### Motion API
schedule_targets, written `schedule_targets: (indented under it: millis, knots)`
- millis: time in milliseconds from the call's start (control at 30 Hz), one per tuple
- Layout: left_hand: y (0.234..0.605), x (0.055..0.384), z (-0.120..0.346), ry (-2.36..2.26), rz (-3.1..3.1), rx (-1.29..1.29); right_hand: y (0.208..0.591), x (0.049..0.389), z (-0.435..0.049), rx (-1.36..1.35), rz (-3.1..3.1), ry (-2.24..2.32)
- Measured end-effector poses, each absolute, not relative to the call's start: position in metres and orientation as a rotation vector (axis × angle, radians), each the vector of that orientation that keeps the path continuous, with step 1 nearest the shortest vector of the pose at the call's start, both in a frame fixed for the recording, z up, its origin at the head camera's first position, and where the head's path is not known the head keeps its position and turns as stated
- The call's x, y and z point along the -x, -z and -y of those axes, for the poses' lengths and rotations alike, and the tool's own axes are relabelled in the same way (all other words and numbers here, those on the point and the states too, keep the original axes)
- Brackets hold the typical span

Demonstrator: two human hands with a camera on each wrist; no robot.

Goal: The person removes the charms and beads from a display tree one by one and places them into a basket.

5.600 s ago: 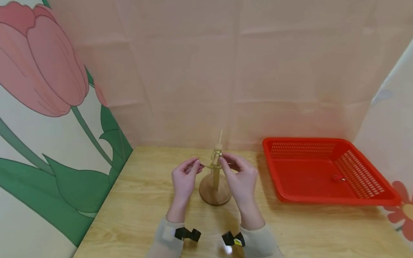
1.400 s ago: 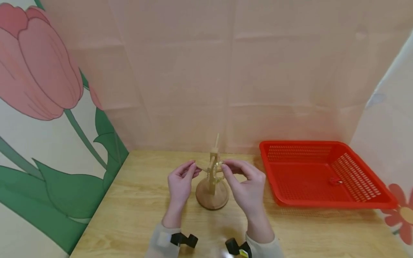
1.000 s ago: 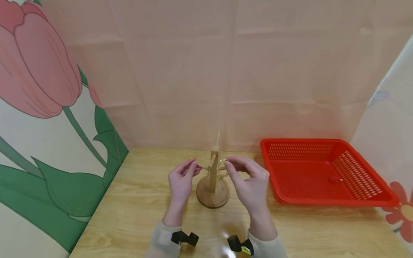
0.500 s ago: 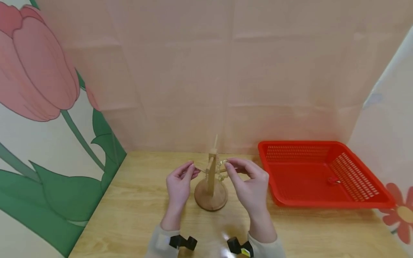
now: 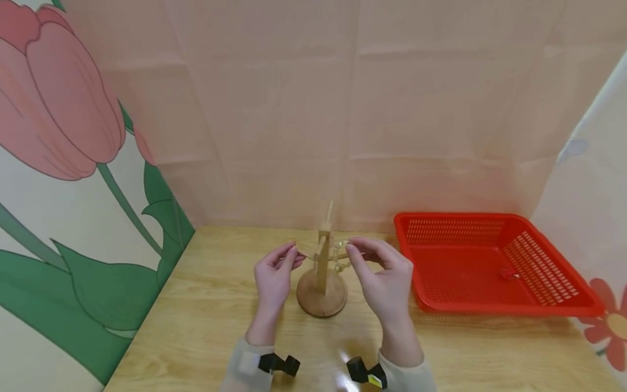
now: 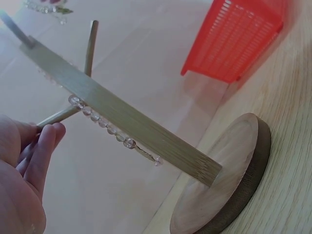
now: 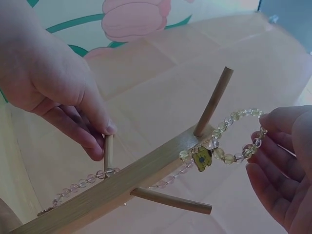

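A wooden stand [image 5: 321,272] with a round base, an upright post and several pegs stands at the table's middle. My left hand [image 5: 274,277] pinches the tip of its left peg [image 7: 108,148]. A bracelet of clear and pinkish beads [image 6: 103,122] hangs on that peg, against the post. My right hand [image 5: 384,280] pinches a bracelet of clear and yellowish beads [image 7: 228,158] between thumb and fingers, right of the post. It carries a yellow charm [image 7: 202,160]. In the right wrist view its ring lies beside the upper pegs; I cannot tell whether it touches the post.
A red plastic basket [image 5: 460,310] stands to the right, with a small red item [image 5: 509,274] inside. Behind the wooden table [image 5: 196,326] hangs a pinkish cloth [image 5: 274,136]. A tulip-printed panel [image 5: 73,109] borders the left side.
My right hand has moved to the right, drawing the yellowish bracelet from in front of the post to its right side. The left hand stays at the left peg.
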State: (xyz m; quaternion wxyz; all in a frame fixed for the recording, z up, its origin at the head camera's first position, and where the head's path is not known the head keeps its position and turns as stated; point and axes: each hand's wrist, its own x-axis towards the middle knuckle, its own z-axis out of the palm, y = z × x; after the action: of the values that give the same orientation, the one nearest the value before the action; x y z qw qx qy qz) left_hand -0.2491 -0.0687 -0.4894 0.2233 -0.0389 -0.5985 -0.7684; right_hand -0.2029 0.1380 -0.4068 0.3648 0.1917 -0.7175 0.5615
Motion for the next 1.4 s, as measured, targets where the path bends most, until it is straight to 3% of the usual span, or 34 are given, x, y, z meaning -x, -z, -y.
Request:
schedule_targets:
  millis: [1400]
  knots:
    - [0.488,0.249,0.067,2.091,1.669,0.131,0.404,0.207,-0.154,-0.473,1.782,-1.314]
